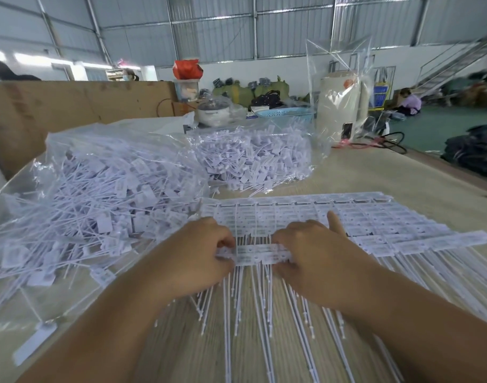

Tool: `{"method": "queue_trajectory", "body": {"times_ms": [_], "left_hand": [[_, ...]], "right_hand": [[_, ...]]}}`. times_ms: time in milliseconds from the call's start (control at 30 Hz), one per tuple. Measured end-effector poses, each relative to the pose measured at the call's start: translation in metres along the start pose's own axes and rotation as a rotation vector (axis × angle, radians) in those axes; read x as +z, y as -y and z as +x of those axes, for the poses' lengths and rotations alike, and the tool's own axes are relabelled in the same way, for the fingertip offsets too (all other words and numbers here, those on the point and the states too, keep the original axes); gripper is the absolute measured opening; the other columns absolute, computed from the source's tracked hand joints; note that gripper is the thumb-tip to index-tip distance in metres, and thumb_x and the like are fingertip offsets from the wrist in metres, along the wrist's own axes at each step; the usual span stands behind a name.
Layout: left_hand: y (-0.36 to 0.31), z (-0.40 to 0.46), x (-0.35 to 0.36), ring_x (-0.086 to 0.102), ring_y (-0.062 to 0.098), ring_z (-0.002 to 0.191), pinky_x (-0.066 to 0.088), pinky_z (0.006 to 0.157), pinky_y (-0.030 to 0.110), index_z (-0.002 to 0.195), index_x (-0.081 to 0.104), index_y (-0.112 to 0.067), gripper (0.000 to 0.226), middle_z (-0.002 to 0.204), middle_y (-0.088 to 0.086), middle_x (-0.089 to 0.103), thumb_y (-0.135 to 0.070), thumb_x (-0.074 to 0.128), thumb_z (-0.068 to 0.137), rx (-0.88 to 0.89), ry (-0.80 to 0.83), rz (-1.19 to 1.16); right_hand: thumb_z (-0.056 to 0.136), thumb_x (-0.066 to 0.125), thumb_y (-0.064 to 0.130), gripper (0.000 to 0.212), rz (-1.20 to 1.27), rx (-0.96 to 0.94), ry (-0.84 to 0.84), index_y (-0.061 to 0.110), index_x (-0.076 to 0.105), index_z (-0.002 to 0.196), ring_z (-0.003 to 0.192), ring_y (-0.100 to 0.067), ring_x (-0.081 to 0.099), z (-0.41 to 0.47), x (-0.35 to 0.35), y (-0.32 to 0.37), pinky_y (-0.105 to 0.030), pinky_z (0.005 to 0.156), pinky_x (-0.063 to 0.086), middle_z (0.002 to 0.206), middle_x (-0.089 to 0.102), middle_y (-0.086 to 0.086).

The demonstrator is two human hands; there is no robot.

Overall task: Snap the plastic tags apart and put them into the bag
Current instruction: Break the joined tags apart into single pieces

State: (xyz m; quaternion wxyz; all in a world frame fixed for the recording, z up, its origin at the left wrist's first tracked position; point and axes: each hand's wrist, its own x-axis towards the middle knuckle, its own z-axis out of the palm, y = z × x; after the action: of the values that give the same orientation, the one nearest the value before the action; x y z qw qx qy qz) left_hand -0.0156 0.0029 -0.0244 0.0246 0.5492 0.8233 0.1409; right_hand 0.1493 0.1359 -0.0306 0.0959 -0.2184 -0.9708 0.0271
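A strip of joined white plastic tags (pixel 260 254) lies across the table in front of me, its thin tails hanging toward me. My left hand (pixel 200 250) grips the strip's left end with curled fingers. My right hand (pixel 311 252) grips its right end, index finger pointing up. Behind the hands lies a stack of uncut tag strips (pixel 361 222). A clear plastic bag (pixel 98 189) full of loose separated tags spreads over the table at the left.
A second clear bag of tags (pixel 253 158) sits behind the stack. Further back stand a blue basket (pixel 285 113), a pot (pixel 213 113) and a cream appliance (pixel 339 106) under clear film. A brown cardboard wall (pixel 57 109) borders the left. A person sits on the floor at far right.
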Motion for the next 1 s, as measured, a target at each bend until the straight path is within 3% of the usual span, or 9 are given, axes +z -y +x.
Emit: {"method": "queue_trajectory", "body": {"times_ms": [100,333,500,667,867,1000], "left_hand": [[0.002,0.000,0.001,0.047,-0.008,0.091,0.033,0.069,0.010,0.110,0.061,-0.038,0.026,0.099,-0.021,0.050,-0.041,0.067,0.084,-0.003,0.000,-0.024],[-0.007,-0.004,-0.001,0.054,-0.001,0.078,0.036,0.058,0.018,0.100,0.057,-0.040,0.023,0.092,-0.016,0.055,-0.036,0.069,0.081,-0.081,0.037,-0.077],[-0.010,-0.004,-0.003,0.057,0.000,0.073,0.041,0.058,0.019,0.088,0.058,-0.036,0.013,0.087,-0.014,0.060,-0.033,0.069,0.081,-0.089,0.069,-0.098],[-0.011,-0.005,-0.005,0.052,-0.003,0.054,0.038,0.050,0.015,0.083,0.061,-0.031,0.010,0.081,-0.009,0.064,-0.030,0.070,0.080,-0.099,0.058,-0.224],[-0.011,-0.004,-0.005,0.058,-0.001,0.057,0.043,0.052,0.015,0.084,0.062,-0.032,0.007,0.075,-0.011,0.066,-0.031,0.069,0.085,-0.118,-0.011,-0.318],[-0.012,-0.003,-0.008,0.068,0.024,0.073,0.054,0.068,0.039,0.080,0.065,-0.032,0.009,0.078,-0.003,0.071,-0.039,0.067,0.086,-0.153,-0.068,-0.428]], "right_hand": [[0.092,0.052,0.040,0.026,0.003,-0.011,-0.017,0.023,0.056,0.112,0.113,-0.020,0.049,0.000,0.001,-0.001,-0.059,0.115,0.000,0.104,0.055,0.004],[0.092,0.053,0.033,0.029,0.007,-0.046,-0.052,0.025,0.056,0.120,0.118,-0.019,0.048,-0.001,0.001,0.002,-0.055,0.117,0.002,0.113,0.056,0.004],[0.092,0.053,0.030,0.026,0.026,-0.070,-0.059,0.026,0.055,0.118,0.111,-0.017,0.051,0.000,0.002,0.001,-0.052,0.117,0.015,0.106,0.054,0.007],[0.091,0.052,0.029,0.020,0.062,-0.117,-0.098,0.025,0.052,0.110,0.094,-0.017,0.049,0.001,0.003,-0.001,-0.040,0.098,0.036,0.095,0.051,0.007],[0.093,0.053,0.026,0.037,0.263,-0.144,-0.117,0.023,0.048,0.129,0.102,-0.009,0.038,-0.001,-0.003,-0.003,-0.024,0.083,0.031,0.103,0.041,0.012],[0.090,0.054,0.019,0.020,0.320,-0.164,-0.164,0.023,0.063,0.107,0.093,-0.007,0.040,0.000,-0.013,-0.005,-0.014,0.069,0.030,0.091,0.042,0.012]]}}
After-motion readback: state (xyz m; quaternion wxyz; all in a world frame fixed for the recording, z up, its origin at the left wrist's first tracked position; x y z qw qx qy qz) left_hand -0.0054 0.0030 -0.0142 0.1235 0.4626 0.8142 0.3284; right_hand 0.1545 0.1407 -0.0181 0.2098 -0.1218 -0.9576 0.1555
